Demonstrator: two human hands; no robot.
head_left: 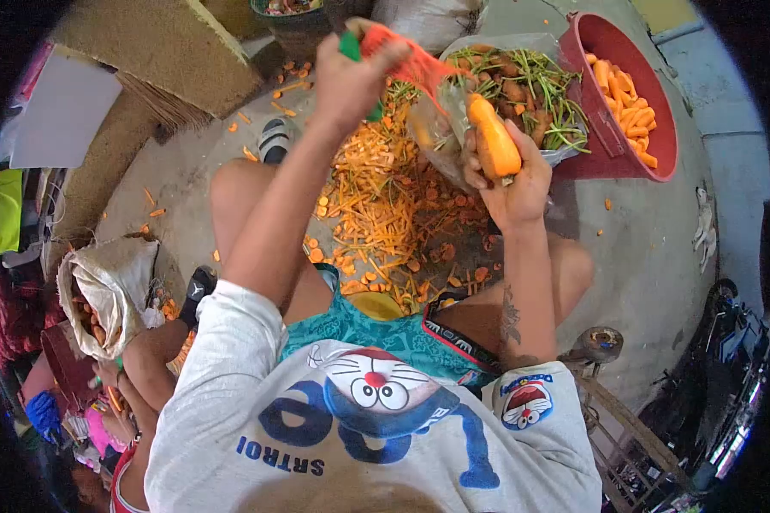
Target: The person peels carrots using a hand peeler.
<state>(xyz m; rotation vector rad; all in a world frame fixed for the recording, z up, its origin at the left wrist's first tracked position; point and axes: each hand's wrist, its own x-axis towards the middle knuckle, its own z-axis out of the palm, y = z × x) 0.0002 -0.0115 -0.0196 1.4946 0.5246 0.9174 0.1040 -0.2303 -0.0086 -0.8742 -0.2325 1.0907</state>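
Note:
My right hand (513, 175) holds a large, mostly peeled carrot (493, 141) over the floor, its fingers wrapped round the lower part. Up and to the left, my left hand (347, 77) is closed round a green object (349, 47), partly hidden by the fingers; I cannot make out what it is. A blurred orange-red strip (406, 64) stretches from this hand toward the carrot. Below both hands lies a heap of orange peelings and cut pieces (372, 205). Just behind the carrot, a clear plastic bag (565, 51) holds unpeeled carrots with green stems (565, 94).
A red tub (599, 162) with peeled carrots (629, 111) lies tilted at the upper right. At the left, a white sack (124, 274) stands beside another person's arm (137, 393). A metal frame (624, 419) is at the lower right.

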